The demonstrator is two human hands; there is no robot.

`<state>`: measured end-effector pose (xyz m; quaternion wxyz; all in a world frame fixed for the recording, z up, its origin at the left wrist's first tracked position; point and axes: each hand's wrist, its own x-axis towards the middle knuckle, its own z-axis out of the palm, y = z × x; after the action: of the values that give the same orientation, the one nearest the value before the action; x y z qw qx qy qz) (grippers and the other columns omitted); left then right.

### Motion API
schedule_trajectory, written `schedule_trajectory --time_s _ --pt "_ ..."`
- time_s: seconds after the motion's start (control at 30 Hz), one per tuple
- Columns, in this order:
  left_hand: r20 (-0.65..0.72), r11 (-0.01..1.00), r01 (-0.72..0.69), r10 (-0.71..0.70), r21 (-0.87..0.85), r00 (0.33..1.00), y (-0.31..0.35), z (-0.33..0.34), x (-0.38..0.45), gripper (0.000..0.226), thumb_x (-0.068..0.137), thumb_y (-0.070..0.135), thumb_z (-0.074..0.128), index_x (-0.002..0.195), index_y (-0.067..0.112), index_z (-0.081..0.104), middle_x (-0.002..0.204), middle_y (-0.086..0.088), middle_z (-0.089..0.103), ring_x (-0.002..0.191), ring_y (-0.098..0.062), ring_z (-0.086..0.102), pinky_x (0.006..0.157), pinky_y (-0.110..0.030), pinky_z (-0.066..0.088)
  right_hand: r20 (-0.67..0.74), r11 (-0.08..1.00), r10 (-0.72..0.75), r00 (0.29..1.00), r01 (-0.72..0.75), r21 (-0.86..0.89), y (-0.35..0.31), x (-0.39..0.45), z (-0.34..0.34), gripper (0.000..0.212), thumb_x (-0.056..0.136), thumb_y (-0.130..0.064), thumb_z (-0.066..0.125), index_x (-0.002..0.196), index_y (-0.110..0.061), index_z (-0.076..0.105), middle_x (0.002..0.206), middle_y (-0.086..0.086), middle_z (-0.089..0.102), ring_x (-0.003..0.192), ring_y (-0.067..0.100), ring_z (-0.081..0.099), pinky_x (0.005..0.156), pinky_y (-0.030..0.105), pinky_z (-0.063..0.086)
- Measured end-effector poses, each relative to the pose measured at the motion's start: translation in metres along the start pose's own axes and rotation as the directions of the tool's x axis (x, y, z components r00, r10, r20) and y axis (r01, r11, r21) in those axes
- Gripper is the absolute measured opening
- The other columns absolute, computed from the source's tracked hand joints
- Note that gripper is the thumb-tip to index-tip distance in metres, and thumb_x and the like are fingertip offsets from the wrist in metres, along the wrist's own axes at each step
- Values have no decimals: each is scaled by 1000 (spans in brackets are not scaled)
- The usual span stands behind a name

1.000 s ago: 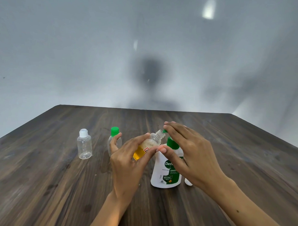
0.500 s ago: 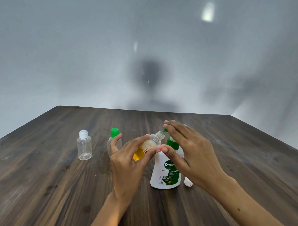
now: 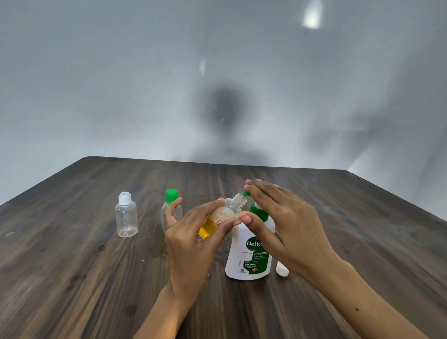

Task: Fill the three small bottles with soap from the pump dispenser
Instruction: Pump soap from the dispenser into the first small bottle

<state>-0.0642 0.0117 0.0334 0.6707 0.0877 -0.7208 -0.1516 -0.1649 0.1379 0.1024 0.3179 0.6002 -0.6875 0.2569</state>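
My left hand grips a small uncapped bottle, tilted, with orange soap and foam inside. Its open neck sits just under the green nozzle of the white pump dispenser. My right hand lies over the pump head with straight fingers and hides most of it. A second small bottle with a green cap stands behind my left hand, partly hidden. A third small clear bottle with a white cap stands empty further left.
A small white cap lies on the dark wooden table just right of the dispenser. A wet smear marks the wood near my left hand. A plain grey wall rises behind the table's far edge.
Almost nothing has changed: both hands keep their places at the dispenser, and the soap level in the held bottle looks the same.
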Motion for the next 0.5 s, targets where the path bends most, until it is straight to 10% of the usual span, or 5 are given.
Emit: schedule_trajectory --time_s 0.5 --pt "-18 1000 -5 5 -17 1000 1 -1 1 40 87 51 60 100 15 70 101 14 66 93 6 59 100 -56 40 -47 999 18 999 -17 35 -2 -2 3 70 95 -63 23 120 -12 64 123 1 63 115 17 58 94 28 41"
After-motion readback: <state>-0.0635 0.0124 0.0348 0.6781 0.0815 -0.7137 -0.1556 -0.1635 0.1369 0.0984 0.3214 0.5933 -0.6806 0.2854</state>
